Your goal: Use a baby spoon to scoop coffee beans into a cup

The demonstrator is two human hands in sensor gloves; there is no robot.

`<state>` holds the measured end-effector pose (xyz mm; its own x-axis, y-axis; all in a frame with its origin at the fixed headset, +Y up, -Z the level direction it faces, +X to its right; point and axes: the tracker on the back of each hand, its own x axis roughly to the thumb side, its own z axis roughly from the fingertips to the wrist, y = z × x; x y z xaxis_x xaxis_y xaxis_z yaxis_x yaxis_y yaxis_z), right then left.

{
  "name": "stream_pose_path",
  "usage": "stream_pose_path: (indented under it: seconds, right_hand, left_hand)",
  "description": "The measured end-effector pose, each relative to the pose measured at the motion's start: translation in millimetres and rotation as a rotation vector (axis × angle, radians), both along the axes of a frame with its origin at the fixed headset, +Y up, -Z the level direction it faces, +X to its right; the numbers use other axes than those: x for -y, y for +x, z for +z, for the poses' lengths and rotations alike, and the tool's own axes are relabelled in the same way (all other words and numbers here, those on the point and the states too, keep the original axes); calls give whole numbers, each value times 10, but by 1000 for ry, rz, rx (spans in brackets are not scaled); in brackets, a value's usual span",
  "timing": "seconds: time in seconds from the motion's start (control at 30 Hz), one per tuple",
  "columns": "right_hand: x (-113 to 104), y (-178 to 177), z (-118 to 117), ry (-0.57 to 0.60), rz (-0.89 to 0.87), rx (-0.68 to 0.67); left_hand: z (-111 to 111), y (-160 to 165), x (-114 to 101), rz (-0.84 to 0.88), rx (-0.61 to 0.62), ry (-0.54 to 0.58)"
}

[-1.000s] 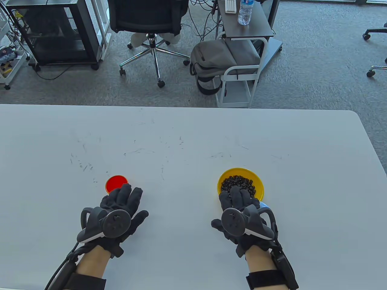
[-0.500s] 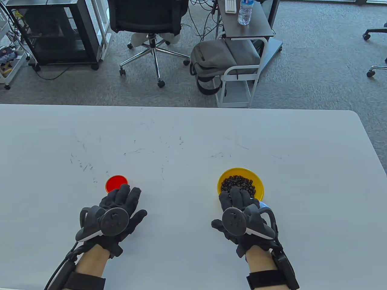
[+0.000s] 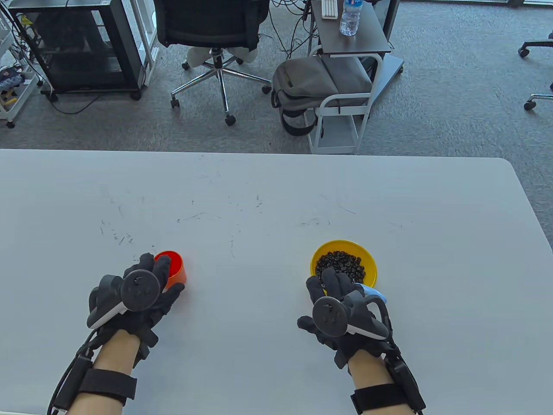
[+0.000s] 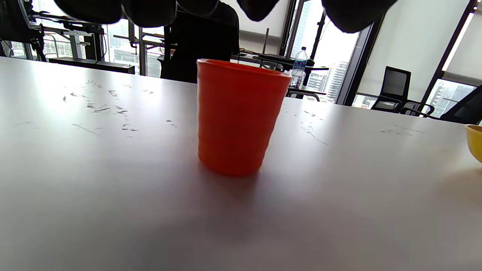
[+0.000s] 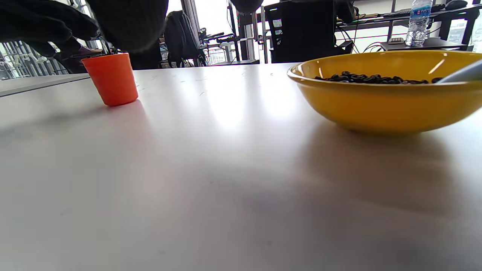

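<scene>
An orange cup [image 3: 176, 264] stands upright on the white table [image 3: 259, 194]; it also shows in the left wrist view [image 4: 237, 116] and the right wrist view [image 5: 111, 79]. My left hand [image 3: 160, 276] is open just left of the cup, its fingers hanging above the rim without gripping it. A yellow bowl [image 3: 367, 259] holds coffee beans [image 3: 341, 261]. A pale blue baby spoon [image 3: 374, 295] leans at the bowl's near right rim and shows in the right wrist view [image 5: 461, 74]. My right hand [image 3: 322, 294] hovers open over the bowl's near edge, beside the spoon.
The table's far edge runs across the middle of the table view. Behind it are an office chair [image 3: 211, 26], a grey backpack [image 3: 311, 86] and a side cart with a water bottle [image 3: 349, 17].
My left hand has moved left and turned toward the cup's side, uncovering the cup's wall. My right hand has shifted slightly left, and more of the blue spoon shows.
</scene>
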<state>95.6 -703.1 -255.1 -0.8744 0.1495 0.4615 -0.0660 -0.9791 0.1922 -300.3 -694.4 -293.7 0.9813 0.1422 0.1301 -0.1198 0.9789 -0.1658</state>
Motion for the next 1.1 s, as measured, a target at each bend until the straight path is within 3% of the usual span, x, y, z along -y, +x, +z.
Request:
stream_pose_path:
  seconds: [0.2, 0.47, 0.7, 0.87, 1.1]
  right_hand:
    - [-12, -3, 7, 1, -16, -9]
    - [-22, 18, 4, -4, -34, -7]
    - [-18, 16, -9, -13, -35, -10]
    - [-18, 19, -15, -19, -32, -8]
    - [-19, 24, -13, -23, -31, -6]
  left_hand:
    - [-236, -19, 104, 84, -88, -59]
    - [-409, 174, 389, 108, -99, -130]
    - [-433, 189, 450, 141, -108, -74]
    - [-400, 315, 353, 175, -18, -37]
    - [-246, 819, 117, 238, 203, -4]
